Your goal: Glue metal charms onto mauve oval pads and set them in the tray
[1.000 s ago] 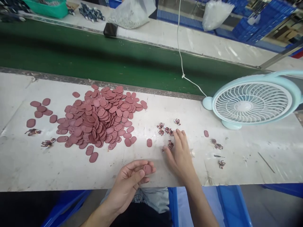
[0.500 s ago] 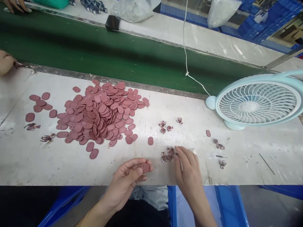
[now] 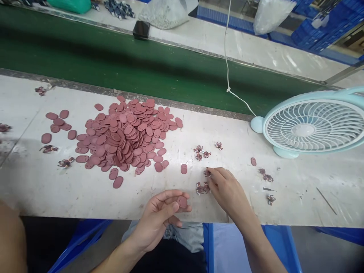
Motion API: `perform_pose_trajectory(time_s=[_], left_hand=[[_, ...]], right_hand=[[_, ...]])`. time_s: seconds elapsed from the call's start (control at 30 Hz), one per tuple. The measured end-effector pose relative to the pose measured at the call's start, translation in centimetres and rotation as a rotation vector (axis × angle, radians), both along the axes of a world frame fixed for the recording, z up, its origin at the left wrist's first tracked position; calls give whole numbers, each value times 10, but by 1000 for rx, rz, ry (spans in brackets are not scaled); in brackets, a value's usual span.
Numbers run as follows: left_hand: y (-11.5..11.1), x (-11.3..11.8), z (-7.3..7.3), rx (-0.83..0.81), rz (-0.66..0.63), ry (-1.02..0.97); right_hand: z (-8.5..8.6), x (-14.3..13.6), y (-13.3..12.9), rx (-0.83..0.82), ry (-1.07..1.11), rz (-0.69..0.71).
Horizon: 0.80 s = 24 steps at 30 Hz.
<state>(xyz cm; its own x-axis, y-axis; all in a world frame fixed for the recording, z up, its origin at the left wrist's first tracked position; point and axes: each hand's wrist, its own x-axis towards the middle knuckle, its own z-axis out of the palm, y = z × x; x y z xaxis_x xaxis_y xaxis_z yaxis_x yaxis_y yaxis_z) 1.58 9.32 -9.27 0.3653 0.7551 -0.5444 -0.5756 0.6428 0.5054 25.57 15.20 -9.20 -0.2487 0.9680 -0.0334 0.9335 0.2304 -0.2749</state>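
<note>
At near edge of the white table [image 3: 85,201], 1 red oval disc [image 3: 182,201], w/ small holes in its face, held in L hand [image 3: 159,216] just above tabletop. L hand: thumb & fingers pinching disc, other fingers loosely apart; grip is at the edge, prob. b/c this leaves most of the face uncovered & easy to see. R hand [image 3: 227,189], just beside: fingertips drawn together, touching 1 small brown-and-white figure [image 3: 206,173]; can't tell if it's gripped or only touched. Reach is low & from the side, presumably b/c pc. is tiny & has neighbors close by. Next to it, touching group of similar figs. [image 3: 202,188]; farther back, loose cluster of same [image 3: 199,152], + 1 apart [image 3: 218,145]. Single disc [image 3: 184,169] lies flat betw. these & the big heap of discs [image 3: 125,136] to L; heap overlaps every which way, so looks tipped out, not stacked. Beyond heap, L: stray discs [image 3: 58,121], figs. nearby. To R: 1 disc [image 3: 253,161], a few more figs. [image 3: 267,177], thin rod [image 3: 326,201]. Back R: pale-blue fan [image 3: 304,130], w/ white cord [image 3: 227,68] running over the green strip [image 3: 170,72]; likely set there to keep it off the working spot. Far side: black box [image 3: 141,29], clear bag [image 3: 165,15] of small pcs., teal basket [image 3: 69,5].
</note>
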Motion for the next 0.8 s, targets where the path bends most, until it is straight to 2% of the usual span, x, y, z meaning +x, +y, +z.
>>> perform_pose_trajectory(time_s=[0.17, 0.37, 0.47, 0.57, 0.63, 0.7, 0.8], left_hand=[[0, -2, 0, 17, -8, 15], [0, -2, 2, 17, -1, 19], [0, -2, 2, 21, 29, 6], [-1, -1, 2, 16, 50, -9], [-2, 0, 2, 8, 57, -17], [-2, 1, 1, 8, 64, -20], [-1, 4, 1, 17, 65, -10]], right_hand=[[2, 1, 4, 0, 56, -62], [6, -3, 4, -32, 25, 44], [4, -3, 8, -14, 24, -9], [10, 0, 7, -28, 77, -94], [19, 0, -1, -44, 231, -172], [30, -4, -15, -75, 495, -229], [42, -20, -42, -181, 902, -236]])
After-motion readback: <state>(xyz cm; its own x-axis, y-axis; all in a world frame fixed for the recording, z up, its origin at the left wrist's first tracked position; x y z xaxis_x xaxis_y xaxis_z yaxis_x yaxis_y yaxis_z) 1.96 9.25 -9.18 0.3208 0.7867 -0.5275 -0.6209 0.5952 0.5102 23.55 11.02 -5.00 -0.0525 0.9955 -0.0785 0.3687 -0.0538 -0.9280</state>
